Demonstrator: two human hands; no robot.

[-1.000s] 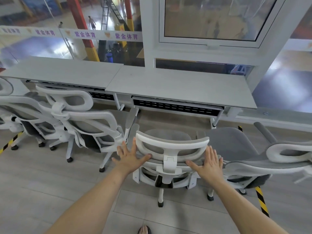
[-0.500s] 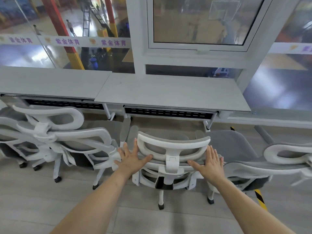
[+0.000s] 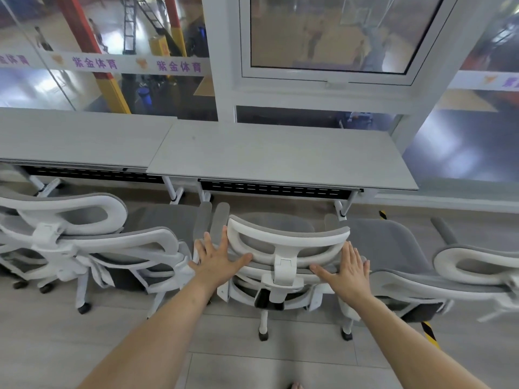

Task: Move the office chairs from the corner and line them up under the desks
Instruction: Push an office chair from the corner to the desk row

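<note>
You look down over your two bare forearms at a row of office chairs facing a pair of grey desks set against a glass wall.

Your left hand [image 3: 217,261] lies flat against the left side of the white plastic-framed office chair with grey mesh back [image 3: 283,265] directly in front of you. Its fingers [image 3: 207,244] are spread and released, not curled around anything, with the thumb stretched along the lower edge of the curved white headrest [image 3: 289,238]. Your right hand [image 3: 346,272] presses the right side of the same chair back in the same manner, palm flat, fingers straight and close together, thumb pointing inward toward the central white bracket. Neither hand is grasping; both only rest open against the frame.

This chair stands on the pale grey tiled floor [image 3: 252,369], facing the right-hand grey wood-grain tabletop [image 3: 280,158], with its seat near the tabletop's front edge but not yet beneath it. A black perforated tray runs under that edge.

To the left, a second white and grey mesh chair [image 3: 109,248] stands just beside it, their grey armrest pads nearly touching, in front of the left-hand grey tabletop [image 3: 78,138]. To the right, a third matching chair [image 3: 438,268] sits close by, turned at an angle.

Behind the tabletops, the glass wall [image 3: 112,80] carries a white band with purple lettering, and a white-framed window [image 3: 331,37] sits above.
</note>
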